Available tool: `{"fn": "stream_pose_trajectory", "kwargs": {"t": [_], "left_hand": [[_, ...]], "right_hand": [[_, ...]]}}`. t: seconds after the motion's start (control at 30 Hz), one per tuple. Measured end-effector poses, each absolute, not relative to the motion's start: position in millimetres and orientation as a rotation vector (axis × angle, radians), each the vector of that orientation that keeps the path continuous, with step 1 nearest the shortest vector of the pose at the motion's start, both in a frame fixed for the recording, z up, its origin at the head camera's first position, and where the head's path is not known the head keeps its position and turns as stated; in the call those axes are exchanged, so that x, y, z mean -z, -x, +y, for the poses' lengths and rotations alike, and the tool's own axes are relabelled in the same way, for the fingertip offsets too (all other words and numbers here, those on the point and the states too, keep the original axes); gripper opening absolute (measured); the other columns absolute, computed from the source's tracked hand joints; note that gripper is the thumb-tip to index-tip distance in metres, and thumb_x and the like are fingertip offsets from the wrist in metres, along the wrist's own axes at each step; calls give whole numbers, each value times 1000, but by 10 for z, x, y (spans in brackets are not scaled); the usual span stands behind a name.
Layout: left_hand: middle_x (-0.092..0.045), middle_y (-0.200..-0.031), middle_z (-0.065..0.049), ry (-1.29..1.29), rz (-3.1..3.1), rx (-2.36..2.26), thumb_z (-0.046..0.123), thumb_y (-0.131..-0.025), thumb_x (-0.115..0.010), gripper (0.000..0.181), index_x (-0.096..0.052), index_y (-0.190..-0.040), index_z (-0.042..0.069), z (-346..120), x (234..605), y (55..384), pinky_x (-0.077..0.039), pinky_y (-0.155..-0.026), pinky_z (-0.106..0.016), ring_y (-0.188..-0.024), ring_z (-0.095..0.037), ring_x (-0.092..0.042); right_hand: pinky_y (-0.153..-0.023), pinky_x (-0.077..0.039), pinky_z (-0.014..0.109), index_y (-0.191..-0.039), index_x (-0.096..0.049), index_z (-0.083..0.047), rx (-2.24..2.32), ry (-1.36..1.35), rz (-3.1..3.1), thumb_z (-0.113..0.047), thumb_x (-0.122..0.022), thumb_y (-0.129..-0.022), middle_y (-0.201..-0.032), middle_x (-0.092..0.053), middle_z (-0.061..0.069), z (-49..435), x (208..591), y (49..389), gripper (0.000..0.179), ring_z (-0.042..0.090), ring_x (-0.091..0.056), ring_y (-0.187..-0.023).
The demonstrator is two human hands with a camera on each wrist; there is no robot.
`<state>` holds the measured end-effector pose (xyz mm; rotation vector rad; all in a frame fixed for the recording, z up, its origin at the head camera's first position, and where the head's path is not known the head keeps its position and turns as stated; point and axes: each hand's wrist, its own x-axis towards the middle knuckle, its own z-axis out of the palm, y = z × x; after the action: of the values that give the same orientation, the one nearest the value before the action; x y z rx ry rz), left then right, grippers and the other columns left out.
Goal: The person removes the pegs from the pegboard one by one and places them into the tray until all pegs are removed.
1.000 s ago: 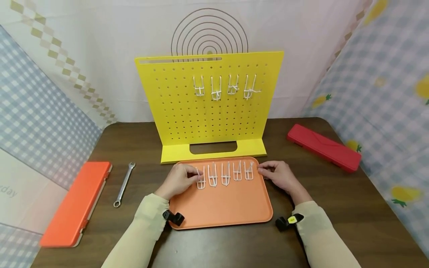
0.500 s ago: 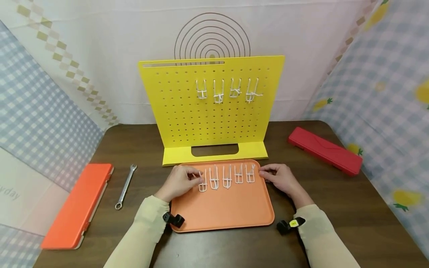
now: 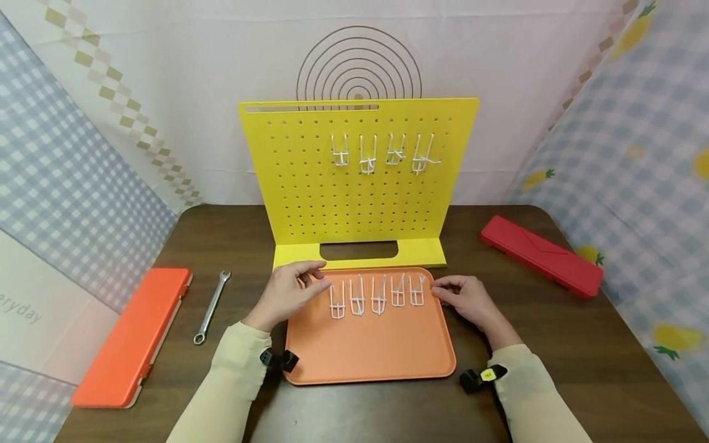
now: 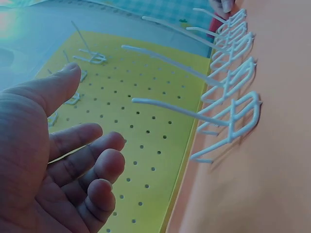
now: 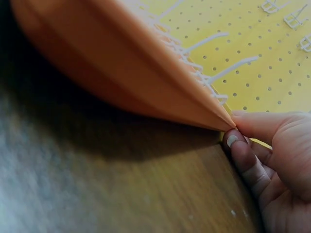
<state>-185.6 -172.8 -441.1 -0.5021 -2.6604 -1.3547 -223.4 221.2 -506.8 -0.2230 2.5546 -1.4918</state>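
Several white wire pegboard hooks stand in a row along the far side of the orange tray (image 3: 371, 354). My left hand (image 3: 284, 295) hovers over the tray's far left corner, fingers loosely bent and holding nothing. Just right of its fingertips is the leftmost hook (image 3: 337, 306); the left wrist view shows this hook (image 4: 231, 121) apart from the hand (image 4: 63, 160). At the tray's right edge, my right hand (image 3: 465, 301) pinches the rim between thumb and finger, as the right wrist view shows close to the tray (image 5: 121, 63).
A yellow pegboard (image 3: 310, 203) stands upright behind the tray, with several white hooks on its upper part. An orange case (image 3: 133, 338) and a combination wrench (image 3: 212, 307) lie on the left. A red case (image 3: 543, 255) lies at the right.
My left hand has let go of the leftmost hook and drawn back slightly to the left, its fingers spreading. The right hand stays at the tray's rim. The head view has shifted slightly.
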Motion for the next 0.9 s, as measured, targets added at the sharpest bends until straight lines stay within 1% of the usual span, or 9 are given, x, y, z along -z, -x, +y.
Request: {"fn": "stream_pose_trajectory", "kwargs": {"t": [0.13, 0.23, 0.4, 0.47, 0.57, 0.67, 0.9], "left_hand": [[-66, -89, 4, 519, -2628, 1363, 31, -87, -74, 41, -68, -117, 5, -1720, 4379, 1877, -48, -55, -27, -71, -14, -57], [-66, -88, 4, 523, -2612, 1364, 29, -87, -73, 38, -68, -117, 5, -1726, 4352, 1886, -48, -56, -27, -71, -13, -57], [-67, -88, 4, 499, -2590, 1353, 31, -89, -71, 36, -69, -117, 9, -1738, 4276, 1897, -50, -60, -28, -73, -13, -59], [-68, -87, 4, 497, -2578, 1325, 31, -90, -70, 34, -69, -117, 11, -1760, 4186, 1912, -51, -61, -28, -72, -12, -59], [-69, -86, 4, 529, -2555, 1272, 30, -91, -68, 33, -69, -117, 10, -1770, 3997, 1969, -51, -59, -28, -70, -12, -60], [-69, -87, 3, 563, -2527, 1220, 29, -92, -67, 31, -69, -117, 10, -1761, 3802, 2055, -51, -60, -28, -69, -10, -60], [-70, -91, 0, 574, -2476, 1216, 27, -92, -67, 31, -68, -118, 10, -1756, 3474, 2262, -52, -66, -27, -76, -11, -62]], "right_hand": [[-67, -56, 28, -108, -72, -6, 1497, 224, 2570, -29, -72, -88, -101, -70, 11, 2234, 5064, 2216, 31, 17, -66, -80], [-67, -56, 29, -108, -73, -7, 1489, 235, 2582, -30, -72, -88, -100, -71, 10, 2227, 5045, 2210, 30, 18, -66, -79], [-66, -55, 29, -107, -73, -9, 1476, 251, 2584, -29, -72, -88, -99, -71, 8, 2221, 5032, 2217, 27, 18, -66, -79], [-66, -55, 29, -106, -73, -9, 1470, 263, 2592, -28, -72, -88, -98, -71, 7, 2201, 5013, 2235, 26, 18, -65, -79], [-66, -55, 29, -106, -74, -9, 1465, 276, 2605, -27, -72, -88, -97, -71, 7, 2191, 4986, 2252, 25, 18, -65, -78], [-66, -55, 29, -106, -74, -9, 1472, 266, 2601, -27, -72, -88, -97, -71, 7, 2195, 4976, 2249, 25, 18, -66, -78], [-66, -55, 28, -107, -73, -8, 1475, 243, 2583, -28, -72, -88, -98, -71, 8, 2200, 5014, 2209, 28, 17, -66, -79]]}}
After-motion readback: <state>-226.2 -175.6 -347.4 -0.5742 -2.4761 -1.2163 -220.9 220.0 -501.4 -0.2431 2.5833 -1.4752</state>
